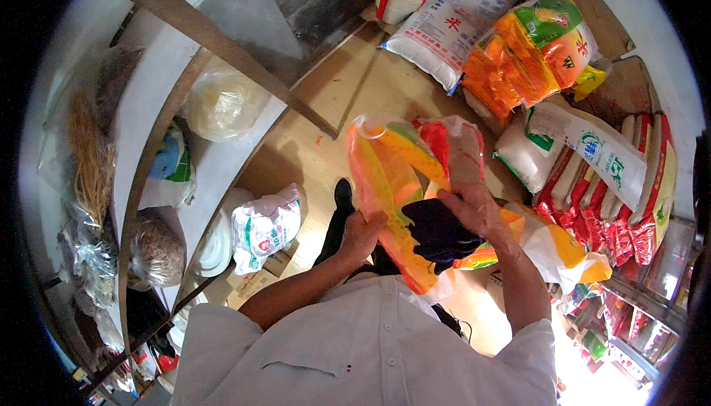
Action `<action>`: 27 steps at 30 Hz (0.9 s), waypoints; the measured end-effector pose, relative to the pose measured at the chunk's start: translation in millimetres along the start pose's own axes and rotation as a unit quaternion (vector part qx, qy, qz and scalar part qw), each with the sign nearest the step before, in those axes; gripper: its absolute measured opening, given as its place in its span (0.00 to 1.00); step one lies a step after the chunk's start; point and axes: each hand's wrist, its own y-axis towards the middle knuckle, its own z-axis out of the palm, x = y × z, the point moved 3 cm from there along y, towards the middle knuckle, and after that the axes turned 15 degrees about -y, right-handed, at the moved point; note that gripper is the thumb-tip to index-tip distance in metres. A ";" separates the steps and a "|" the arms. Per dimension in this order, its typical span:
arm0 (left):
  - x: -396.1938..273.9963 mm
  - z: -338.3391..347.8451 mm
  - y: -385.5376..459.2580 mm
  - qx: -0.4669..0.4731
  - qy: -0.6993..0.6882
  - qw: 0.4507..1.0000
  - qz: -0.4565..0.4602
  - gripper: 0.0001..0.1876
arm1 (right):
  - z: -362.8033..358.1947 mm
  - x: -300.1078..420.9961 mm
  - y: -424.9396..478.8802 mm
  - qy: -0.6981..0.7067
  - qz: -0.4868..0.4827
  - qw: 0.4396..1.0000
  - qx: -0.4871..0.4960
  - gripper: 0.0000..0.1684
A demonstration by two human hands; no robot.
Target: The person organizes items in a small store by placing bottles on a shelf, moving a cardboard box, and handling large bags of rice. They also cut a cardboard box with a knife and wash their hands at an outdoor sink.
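My left hand (362, 235) grips the near-left edge of an orange-and-yellow printed plastic bag (401, 239). The bag hangs in front of my shirt, with a whitish ring-shaped part (370, 128) at its far end. On the other side, my right hand (472, 209) has its thumb at the end of a taut yellow-orange strip of the same bag; its other fingers are partly hidden. A bunched dark cloth item (441, 231) lies between my hands, against the bag and just below my right palm. Whether that hand also holds the cloth is unclear.
Large printed rice sacks (439, 33) stand on the floor ahead, beside orange packages (514, 61). Red-edged packs (600, 206) line the right, near a white-and-yellow bag (555, 239). Shelves (222, 156) on the left hold clear bags (225, 100); a white sack (265, 228) sits below.
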 end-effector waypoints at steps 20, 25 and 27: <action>-157.3 23.4 -42.4 -0.001 0.116 0.972 0.205 0.10 | -84.0 -43.0 -86.5 0.117 0.218 0.967 -0.058 0.18; -184.3 18.9 -73.0 -0.009 0.074 0.972 0.224 0.12 | -108.8 -22.9 -100.3 0.148 0.188 0.968 -0.075 0.16; -190.7 17.6 -82.4 0.000 0.058 0.968 0.246 0.11 | -116.9 -17.4 -107.2 0.136 0.188 0.968 -0.094 0.16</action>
